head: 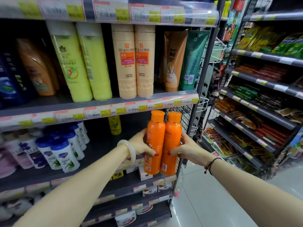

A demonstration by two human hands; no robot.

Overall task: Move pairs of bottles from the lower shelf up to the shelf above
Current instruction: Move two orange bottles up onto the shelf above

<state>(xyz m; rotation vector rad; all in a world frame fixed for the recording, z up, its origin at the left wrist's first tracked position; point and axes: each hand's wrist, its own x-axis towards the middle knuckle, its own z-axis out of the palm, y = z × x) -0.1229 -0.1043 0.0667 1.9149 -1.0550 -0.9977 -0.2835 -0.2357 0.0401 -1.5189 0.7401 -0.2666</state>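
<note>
Two tall orange plastic bottles with orange caps: left bottle [155, 143], right bottle [171, 145]; side by side, touching, upright with a slight lean; held in the air in front of the lower grey metal shelf [101, 148], caps level with the price-label strip [114, 110] of the upper shelf [65, 102]; barcode stickers low on both.

Left hand [141, 145]: clasped round the left side of the pair, thumb with red nail across the front of the left bottle; pale jade-coloured bangle [127, 150] on the wrist.

Right hand [186, 149]: clasped round the right side of the pair, thumb with red nail on the front of the right bottle; dark braided cord bracelet [210, 164] on the wrist.

Upper shelf, left to right: dark blue bottles [9, 81]; amber bottle [38, 69]; two yellow-green bottles [82, 63]; two peach conditioner bottles marked BEE & FLOWER [136, 63]; brown tube [173, 63] and teal tube [192, 59], both cap-down.

Lower shelf: white bottles with blue caps [60, 148] at left; one small yellow bottle [114, 125] at the back; bare shelf surface behind the held pair.

To the right, across a pale tiled floor [205, 202]: grey racks of packaged snacks [262, 99].
</note>
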